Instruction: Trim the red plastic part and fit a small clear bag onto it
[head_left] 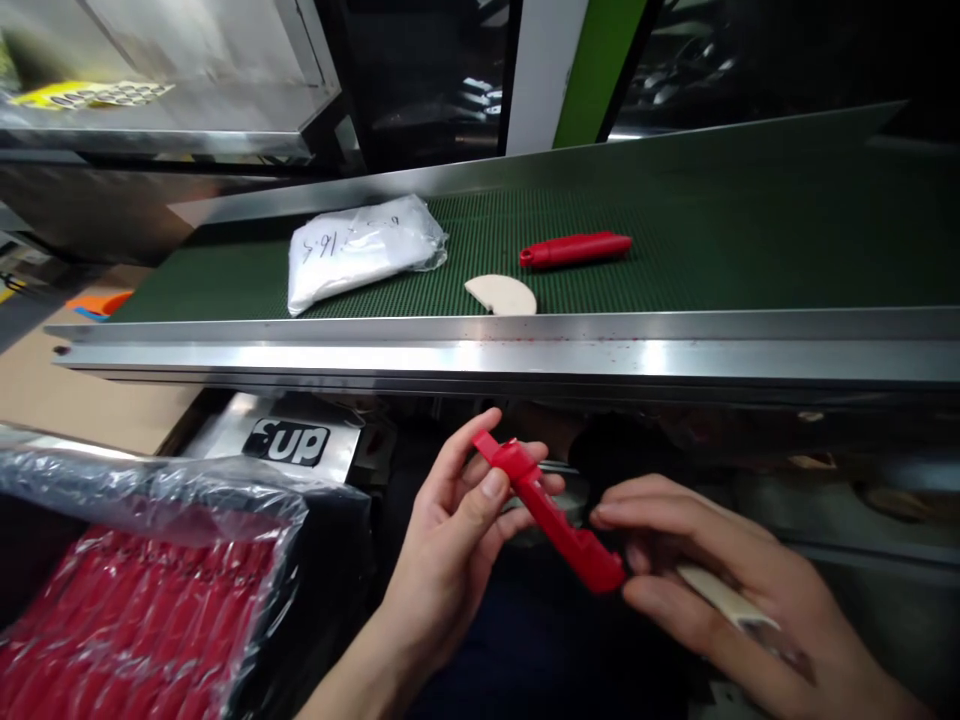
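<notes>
My left hand (457,530) pinches a long red plastic part (559,520) near its upper end, thumb on one side and fingers on the other. The part slants down to the right, with notches along its edge. My right hand (712,590) is at its lower end, thumb and forefinger close around the tip; whether they touch it I cannot tell. Tucked in the right palm is a slim cream-handled tool (727,600) with a short metal piece; its working end is mostly hidden. Another red plastic part (576,250) lies on the green conveyor belt (712,250).
On the belt are a white packet in clear plastic (360,245) and a cream half-round piece (504,295). A metal rail (450,355) edges the belt before my hands. At lower left, a plastic-lined box (300,510) holds rows of red parts (142,620). A cardboard surface (90,400) lies behind.
</notes>
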